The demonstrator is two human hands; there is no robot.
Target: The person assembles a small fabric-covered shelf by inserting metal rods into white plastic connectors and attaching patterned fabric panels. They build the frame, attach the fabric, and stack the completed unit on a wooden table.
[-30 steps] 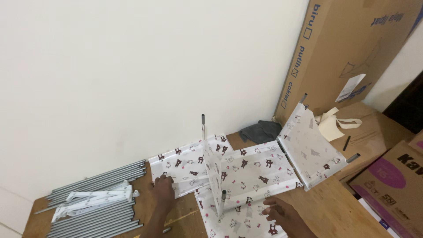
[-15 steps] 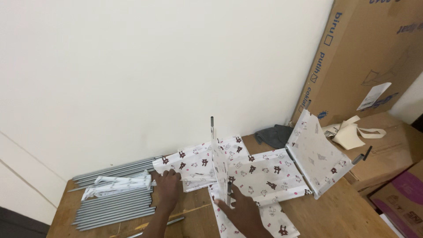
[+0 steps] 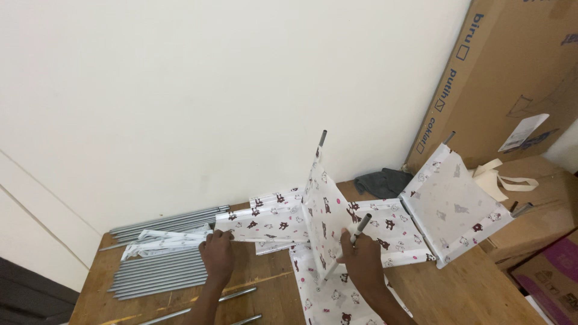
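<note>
I see my left hand (image 3: 217, 256) pressing down on the left flap of the printed fabric panel (image 3: 271, 224), fingers curled together over its edge, which keeps that flap flat against the wooden table (image 3: 265, 286) while the rest stands up. My right hand (image 3: 363, 260) is closed around a short grey tube (image 3: 360, 227), fingers clamped on it, just beside the upright middle panel (image 3: 322, 210), whose own pole pokes out at the top. That grip seems meant to steady the upright sheet so it does not flop. The fabric assembly sits near the table's far edge, against the wall, with a tilted right panel (image 3: 454, 204) leaning toward the cardboard boxes (image 3: 530, 222). A bundle of grey metal rods (image 3: 159, 271) lies at the table's left edge, within my left hand's reach, with a white packet (image 3: 162, 242) on top. Two loose rods (image 3: 235, 295) lie near the front edge.
</note>
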